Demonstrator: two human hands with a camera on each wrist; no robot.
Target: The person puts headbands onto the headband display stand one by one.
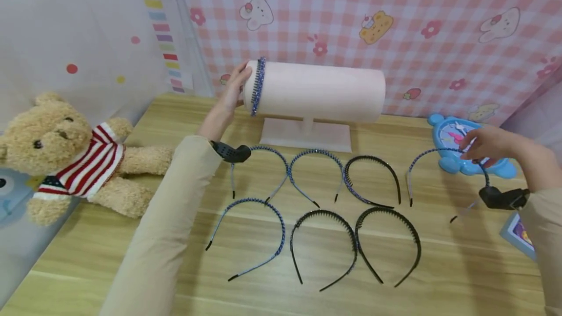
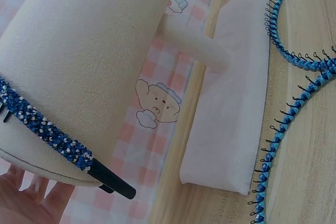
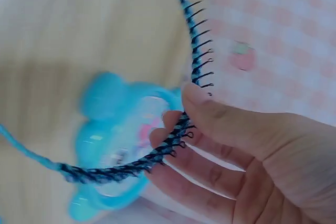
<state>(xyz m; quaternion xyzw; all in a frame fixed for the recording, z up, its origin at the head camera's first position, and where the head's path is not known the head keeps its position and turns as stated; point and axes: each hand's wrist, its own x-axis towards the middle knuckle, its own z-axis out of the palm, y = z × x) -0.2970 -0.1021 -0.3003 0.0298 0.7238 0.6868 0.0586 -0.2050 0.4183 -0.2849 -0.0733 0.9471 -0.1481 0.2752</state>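
We see the right hand [image 1: 496,143] pinching a blue braided headband [image 3: 115,173], its thumb on one side of the band and its fingers, slightly bent, on the other. The grip sits on the upper part of the arch: one arm of the band sweeps out to the left of the fingers, the other drops nearer to us, partly behind the right wrist camera [image 1: 493,198], and the teeth by the thumb point towards the hand. We cannot tell whether its tips touch the table [image 1: 452,267]. Just beyond that grip, partly behind the fingers, we find a blue clock [image 3: 102,98].

Our left hand [image 1: 232,89] lies against the left end of a pale cylinder [image 1: 316,91], its fingers fairly straight at the rim; how hard they press we cannot tell. Just right of that hand, a glittery blue headband [image 1: 260,84] goes over the cylinder, near its end. The stand's base [image 1: 305,135] lies below and right of the left hand.

Between the two hands and nearer to us, we count six more headbands [image 1: 317,151] in two rows, three blue and three dark. Left of the left hand lies a teddy bear [image 1: 90,165] in a striped top
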